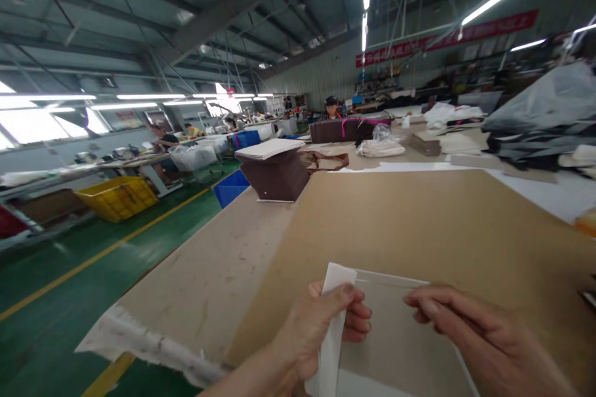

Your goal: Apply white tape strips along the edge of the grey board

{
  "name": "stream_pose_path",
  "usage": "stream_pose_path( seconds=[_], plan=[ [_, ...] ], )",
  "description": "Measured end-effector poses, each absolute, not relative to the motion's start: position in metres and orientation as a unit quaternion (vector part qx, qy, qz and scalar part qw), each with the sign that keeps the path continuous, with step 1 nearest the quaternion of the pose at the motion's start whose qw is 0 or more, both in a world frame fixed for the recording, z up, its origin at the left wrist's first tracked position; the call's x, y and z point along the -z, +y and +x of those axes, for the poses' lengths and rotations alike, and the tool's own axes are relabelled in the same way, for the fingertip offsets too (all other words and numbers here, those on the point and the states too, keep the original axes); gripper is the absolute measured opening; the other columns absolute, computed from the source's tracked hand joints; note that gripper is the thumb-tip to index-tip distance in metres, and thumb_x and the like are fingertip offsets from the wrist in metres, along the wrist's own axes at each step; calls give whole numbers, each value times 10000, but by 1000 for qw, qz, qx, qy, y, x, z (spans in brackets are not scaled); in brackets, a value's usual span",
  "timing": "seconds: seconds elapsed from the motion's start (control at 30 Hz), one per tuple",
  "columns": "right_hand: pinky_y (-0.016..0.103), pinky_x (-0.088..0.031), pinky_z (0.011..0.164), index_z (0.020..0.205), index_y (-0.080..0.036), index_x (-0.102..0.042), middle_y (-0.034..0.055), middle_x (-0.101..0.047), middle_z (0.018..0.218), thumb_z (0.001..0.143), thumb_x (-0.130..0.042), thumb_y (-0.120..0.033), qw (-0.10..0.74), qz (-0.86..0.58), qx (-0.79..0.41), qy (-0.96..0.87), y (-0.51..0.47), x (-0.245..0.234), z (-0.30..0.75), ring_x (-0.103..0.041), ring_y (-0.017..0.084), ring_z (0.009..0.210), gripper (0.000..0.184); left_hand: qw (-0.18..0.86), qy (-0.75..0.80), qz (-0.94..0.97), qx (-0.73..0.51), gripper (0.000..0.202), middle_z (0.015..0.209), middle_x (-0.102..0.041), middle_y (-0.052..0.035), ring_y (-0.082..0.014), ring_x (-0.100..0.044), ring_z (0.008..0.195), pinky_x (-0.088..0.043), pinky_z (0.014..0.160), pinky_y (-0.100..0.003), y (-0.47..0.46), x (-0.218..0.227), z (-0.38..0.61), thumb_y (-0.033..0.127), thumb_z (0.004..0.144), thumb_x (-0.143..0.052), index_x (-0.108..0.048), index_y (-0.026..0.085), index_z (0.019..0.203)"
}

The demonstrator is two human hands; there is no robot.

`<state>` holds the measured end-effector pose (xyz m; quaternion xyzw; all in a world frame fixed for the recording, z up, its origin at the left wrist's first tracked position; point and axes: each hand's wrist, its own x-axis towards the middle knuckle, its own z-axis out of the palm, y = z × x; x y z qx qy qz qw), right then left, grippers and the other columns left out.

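My left hand (321,329) is closed, its thumb pressing a white strip (339,275) of paper or cloth against the curled fingers. The strip stands upright and runs down past the palm. Beneath both hands lies a flat, grey-beige rectangular sheet (391,347) with a pale, thin border. Over the sheet's far right corner hovers or rests my right hand (460,322), thumb and forefinger drawn together. Whether it pinches the border or something small cannot be made out. The sheet's near end runs out of view.
A large brown board (395,217) covers much of the worktable (218,260). A dark brown stack (274,177) topped with white sheets stands at the left edge. Plastic-covered dark pieces (540,118) lie far right. Blue (230,188) and yellow (118,198) bins stand on the floor.
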<state>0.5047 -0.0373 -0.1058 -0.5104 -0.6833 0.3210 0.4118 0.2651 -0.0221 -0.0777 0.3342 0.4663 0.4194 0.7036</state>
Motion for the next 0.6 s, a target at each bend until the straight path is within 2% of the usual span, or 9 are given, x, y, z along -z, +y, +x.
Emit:
stream_pose_path(
  seconds=[0.07,0.17,0.33,0.5,0.6],
  plan=[
    [230,-515,710,958,-268,-704,23,-691,877,889,-526,-539,395,-493,-384,-674,-31,94,484,-628,185,830,332,706,464,334,-418,440,674,-697,-77,-128,-626,546,-487,533,-224,-21,77,276,452,587,-830,-674,92,784],
    [253,-487,685,901,-223,-672,18,-655,793,847,-582,-558,428,-448,-469,-629,-21,86,463,-582,171,758,351,711,457,341,-412,435,653,-684,-58,-116,-616,530,-482,523,-212,-20,78,291,447,572,-834,-693,91,777],
    [226,-393,492,683,-186,-561,-47,-502,530,756,-702,-540,464,-388,-592,-532,-10,95,455,-468,111,500,389,711,454,363,-395,435,627,-663,-51,-112,-603,515,-474,510,-210,-17,88,309,472,600,-822,-698,88,762],
    [240,-377,488,676,-176,-575,-43,-506,512,808,-661,-498,468,-349,-619,-525,-1,108,460,-465,109,464,359,713,461,379,-369,419,639,-659,-48,-108,-592,498,-461,491,-204,-13,97,312,428,647,-804,-693,98,880],
    [233,-371,502,670,-178,-587,-39,-522,545,853,-613,-475,466,-380,-571,-559,2,112,464,-475,106,488,350,752,448,363,-320,434,657,-667,-51,-123,-592,490,-472,498,-231,-13,96,307,437,649,-790,-673,120,922]
  ],
)
